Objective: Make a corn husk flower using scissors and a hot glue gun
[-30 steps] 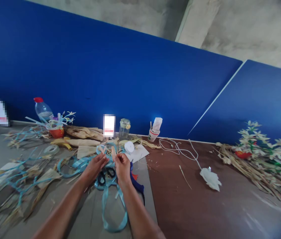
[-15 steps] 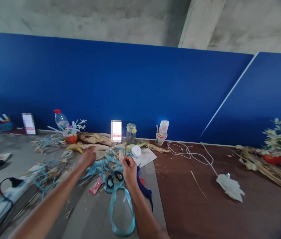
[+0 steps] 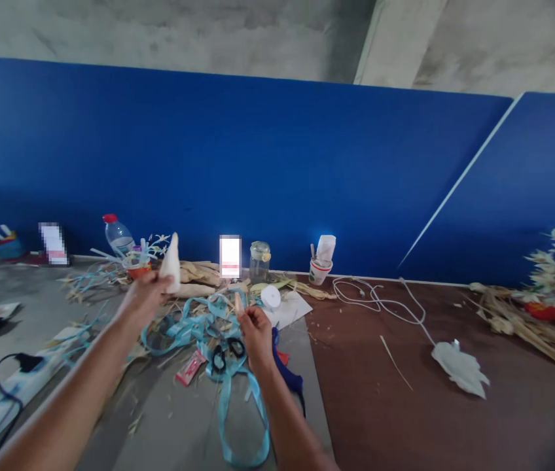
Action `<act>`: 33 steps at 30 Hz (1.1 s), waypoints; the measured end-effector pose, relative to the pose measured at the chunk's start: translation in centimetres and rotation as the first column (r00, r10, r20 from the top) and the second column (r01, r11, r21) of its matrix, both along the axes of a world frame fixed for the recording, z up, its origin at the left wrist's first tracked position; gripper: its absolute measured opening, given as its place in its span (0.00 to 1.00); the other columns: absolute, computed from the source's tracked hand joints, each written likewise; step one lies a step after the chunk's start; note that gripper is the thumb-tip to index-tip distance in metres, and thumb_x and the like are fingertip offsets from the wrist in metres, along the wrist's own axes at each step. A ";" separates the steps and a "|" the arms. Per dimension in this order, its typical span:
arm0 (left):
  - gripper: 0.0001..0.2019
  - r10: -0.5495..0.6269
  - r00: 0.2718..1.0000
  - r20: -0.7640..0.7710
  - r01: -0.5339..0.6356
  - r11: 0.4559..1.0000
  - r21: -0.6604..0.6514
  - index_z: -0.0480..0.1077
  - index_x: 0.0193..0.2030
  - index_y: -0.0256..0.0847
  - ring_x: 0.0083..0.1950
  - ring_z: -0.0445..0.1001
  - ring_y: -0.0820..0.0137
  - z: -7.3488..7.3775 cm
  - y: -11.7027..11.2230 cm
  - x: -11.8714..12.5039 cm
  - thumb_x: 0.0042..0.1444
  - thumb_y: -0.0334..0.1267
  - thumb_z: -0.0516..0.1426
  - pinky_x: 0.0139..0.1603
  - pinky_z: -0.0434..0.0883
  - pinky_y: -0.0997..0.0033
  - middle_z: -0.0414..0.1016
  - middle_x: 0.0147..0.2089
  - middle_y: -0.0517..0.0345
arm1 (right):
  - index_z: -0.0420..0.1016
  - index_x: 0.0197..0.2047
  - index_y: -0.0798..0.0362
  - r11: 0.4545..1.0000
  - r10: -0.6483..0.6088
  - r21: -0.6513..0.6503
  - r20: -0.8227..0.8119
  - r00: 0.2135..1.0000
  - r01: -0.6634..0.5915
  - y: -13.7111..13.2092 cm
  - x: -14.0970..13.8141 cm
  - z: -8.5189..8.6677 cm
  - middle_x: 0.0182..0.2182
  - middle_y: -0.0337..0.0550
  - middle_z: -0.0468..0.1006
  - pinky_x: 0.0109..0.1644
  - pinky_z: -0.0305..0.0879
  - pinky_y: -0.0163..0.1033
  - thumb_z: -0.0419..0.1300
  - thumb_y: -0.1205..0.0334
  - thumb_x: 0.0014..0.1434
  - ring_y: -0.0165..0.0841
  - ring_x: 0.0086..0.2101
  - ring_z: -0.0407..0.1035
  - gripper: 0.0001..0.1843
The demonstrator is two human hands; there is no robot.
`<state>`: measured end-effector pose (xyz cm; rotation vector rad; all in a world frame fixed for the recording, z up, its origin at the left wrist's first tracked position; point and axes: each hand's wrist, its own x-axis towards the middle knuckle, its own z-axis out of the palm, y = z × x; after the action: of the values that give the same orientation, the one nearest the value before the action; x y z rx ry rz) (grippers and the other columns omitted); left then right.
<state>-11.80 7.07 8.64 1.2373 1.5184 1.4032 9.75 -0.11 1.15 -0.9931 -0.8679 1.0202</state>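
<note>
My left hand (image 3: 146, 294) is closed on a pale, pointed corn husk piece (image 3: 172, 263), held upright over the clutter. My right hand (image 3: 258, 332) pinches a small pale piece (image 3: 239, 304), husk-like in look, between thumb and fingers. Just left of that wrist lie black-handled scissors (image 3: 219, 360), their blades partly hidden among light blue ribbon (image 3: 224, 418). More dried husks (image 3: 199, 271) are heaped behind the hands. A white round spool (image 3: 270, 297) rests on white paper (image 3: 293, 310) beyond my right hand.
A dark blue-handled tool (image 3: 287, 373) lies beside my right forearm, and a pink packet (image 3: 190, 367) between the arms. A power strip (image 3: 17, 386) is at left. Behind stand a bottle (image 3: 119, 237), a lit phone (image 3: 230, 256), a glass jar (image 3: 260, 261) and a cup (image 3: 319, 271). White cable (image 3: 380, 301) lies right.
My left hand has moved left and towards me, lifting a pale husk piece from the pile. My right hand stays nearly in place with its small piece.
</note>
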 end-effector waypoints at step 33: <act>0.14 -0.393 0.518 0.760 0.536 0.841 0.070 0.76 0.39 0.34 0.38 0.78 0.65 -7.7 -6.2 9.7 0.43 0.36 0.66 0.45 0.73 0.68 0.80 0.36 0.48 | 0.72 0.31 0.54 0.995 -0.097 0.045 0.549 0.830 0.087 -0.9 -0.1 -0.9 0.27 0.42 0.76 0.36 0.65 0.35 0.53 0.64 0.54 0.32 0.29 0.69 0.08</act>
<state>-2.07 0.85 0.99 0.6988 0.6177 1.1448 9.68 -1.06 0.22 -1.3324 -1.2847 0.6386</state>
